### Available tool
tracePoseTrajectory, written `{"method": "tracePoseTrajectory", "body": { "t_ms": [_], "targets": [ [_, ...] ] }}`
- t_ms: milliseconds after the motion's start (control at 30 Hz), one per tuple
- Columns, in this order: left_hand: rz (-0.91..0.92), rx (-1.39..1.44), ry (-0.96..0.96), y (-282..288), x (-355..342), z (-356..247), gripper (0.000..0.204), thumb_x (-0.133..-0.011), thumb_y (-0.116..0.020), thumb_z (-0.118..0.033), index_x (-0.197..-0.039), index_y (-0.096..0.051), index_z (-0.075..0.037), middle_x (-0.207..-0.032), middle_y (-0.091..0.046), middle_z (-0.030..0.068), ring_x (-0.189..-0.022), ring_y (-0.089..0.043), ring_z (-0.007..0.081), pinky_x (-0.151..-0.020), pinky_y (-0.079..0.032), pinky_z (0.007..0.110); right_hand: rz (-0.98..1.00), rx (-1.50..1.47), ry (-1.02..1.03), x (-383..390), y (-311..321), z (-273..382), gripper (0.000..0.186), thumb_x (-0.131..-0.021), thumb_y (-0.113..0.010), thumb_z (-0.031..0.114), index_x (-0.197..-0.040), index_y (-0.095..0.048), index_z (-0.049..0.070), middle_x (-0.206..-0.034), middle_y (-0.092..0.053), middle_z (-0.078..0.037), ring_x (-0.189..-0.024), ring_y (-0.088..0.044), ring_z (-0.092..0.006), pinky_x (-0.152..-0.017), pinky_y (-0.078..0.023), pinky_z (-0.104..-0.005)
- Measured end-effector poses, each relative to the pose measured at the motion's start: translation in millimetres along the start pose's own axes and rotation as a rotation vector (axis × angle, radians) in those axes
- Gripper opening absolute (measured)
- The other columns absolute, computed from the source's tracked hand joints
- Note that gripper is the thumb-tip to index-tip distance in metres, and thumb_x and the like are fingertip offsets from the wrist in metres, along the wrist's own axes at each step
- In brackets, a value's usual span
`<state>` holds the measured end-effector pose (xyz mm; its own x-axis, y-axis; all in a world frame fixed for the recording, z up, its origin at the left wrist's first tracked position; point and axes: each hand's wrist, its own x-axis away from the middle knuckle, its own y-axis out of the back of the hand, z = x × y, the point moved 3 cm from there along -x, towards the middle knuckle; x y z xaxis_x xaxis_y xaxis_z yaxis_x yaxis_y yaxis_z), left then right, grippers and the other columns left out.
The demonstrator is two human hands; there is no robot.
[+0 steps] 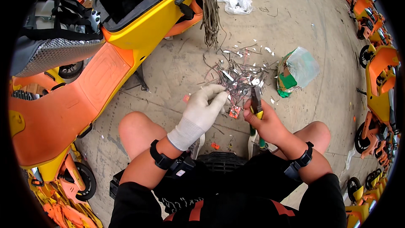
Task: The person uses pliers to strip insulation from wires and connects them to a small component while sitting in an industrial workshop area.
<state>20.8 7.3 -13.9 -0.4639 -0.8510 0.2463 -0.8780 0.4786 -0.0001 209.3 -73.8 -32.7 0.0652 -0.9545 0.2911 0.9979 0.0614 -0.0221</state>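
A: How are the pliers (256, 99) held?
B: The right hand (271, 126) is wrapped round their handles, jaws pointing away from the body, probably to keep them near the other hand.
A: And the gloved left hand (204, 109)?
B: Thumb and fingers are pinched together; anything between them is too small to tell. The glove likely guards against sharp ends.
A: Why the heap of scraps (241, 75) there?
B: It lies on the floor (320, 29) just beyond both hands, presumably within easy reach.
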Motion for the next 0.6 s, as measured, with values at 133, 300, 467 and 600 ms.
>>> {"method": "tracePoseTrajectory", "body": {
  "t_ms": [133,300,467,600],
  "targets": [
    [0.028,-0.194,-0.037,-4,4,12,0.03,-0.098,-0.063,-0.02,-0.116,-0.065,0.005,-0.096,-0.071,0.0079,-0.084,-0.066,0.0127,-0.076,-0.053,0.027,-0.008,0.0,0.011,-3,3,8,0.018,-0.1,-0.066,0.021,-0.103,-0.059,0.004,-0.083,-0.059,0.003,-0.076,-0.051,-0.0062,-0.069,-0.044,-0.0236],
    [0.134,-0.408,-0.028,-14,9,-14,0.033,-0.094,-0.067,-0.023,-0.114,-0.069,0.003,-0.101,-0.072,0.0121,-0.091,-0.069,0.0179,-0.084,-0.053,0.03,-0.176,-0.008,0.073,-3,-4,18,0.019,-0.1,-0.066,0.022,-0.096,-0.061,0.004,-0.078,-0.058,0.003,-0.072,-0.051,-0.0062,-0.065,-0.042,-0.0245],
    [0.196,-0.395,-0.018,-16,8,-3,0.031,-0.094,-0.066,-0.02,-0.116,-0.068,0.003,-0.103,-0.072,0.0111,-0.093,-0.068,0.0163,-0.086,-0.053,0.03,-0.133,-0.02,0.028,-5,1,12,0.015,-0.1,-0.063,0.017,-0.093,-0.061,0.004,-0.078,-0.06,0.001,-0.071,-0.052,-0.0069,-0.065,-0.043,-0.025],
    [0.278,-0.253,0.005,-17,7,-5,0.024,-0.094,-0.065,-0.014,-0.112,-0.066,0.002,-0.098,-0.07,0.0073,-0.092,-0.066,0.0128,-0.084,-0.052,0.03,-0.025,-0.208,-0.053,-5,0,10,0.018,-0.1,-0.059,0.017,-0.09,-0.059,0.003,-0.078,-0.059,-0.003,-0.071,-0.054,-0.0125,-0.07,-0.047,-0.0307]
  ]
}}
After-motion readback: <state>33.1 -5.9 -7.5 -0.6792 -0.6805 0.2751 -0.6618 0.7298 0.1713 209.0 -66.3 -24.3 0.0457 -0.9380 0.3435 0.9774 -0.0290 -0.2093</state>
